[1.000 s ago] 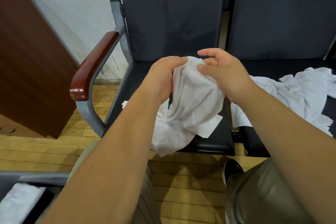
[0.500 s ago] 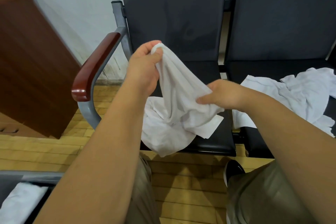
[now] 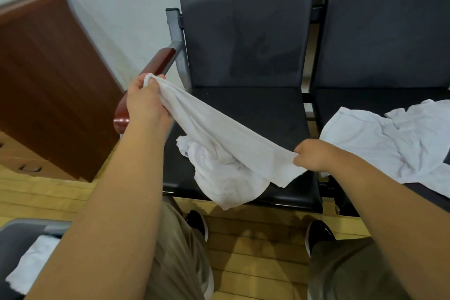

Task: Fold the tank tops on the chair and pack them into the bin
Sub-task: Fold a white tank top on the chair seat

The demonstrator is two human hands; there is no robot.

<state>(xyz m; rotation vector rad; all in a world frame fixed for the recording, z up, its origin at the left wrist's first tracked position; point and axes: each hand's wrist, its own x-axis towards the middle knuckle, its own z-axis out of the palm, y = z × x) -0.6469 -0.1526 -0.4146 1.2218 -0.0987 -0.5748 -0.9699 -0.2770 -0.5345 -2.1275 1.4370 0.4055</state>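
Over the black chair (image 3: 267,114) seat a white tank top (image 3: 226,151) is pulled taut between both hands, its slack bunched on the cushion — the opening-out step, I judge, with no fold made yet. The left hand (image 3: 146,105) pinches one gathered end and the right hand (image 3: 314,156) grips the opposite edge, fingers curled tight on cloth — next it needs laying flat.

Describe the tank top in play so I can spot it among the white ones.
Find the dark seat beside the wooden armrest. The tank top droops over its front edge. Unlike the white pile lying loose on the neighbouring seat, it is stretched between the left hand and the right hand.
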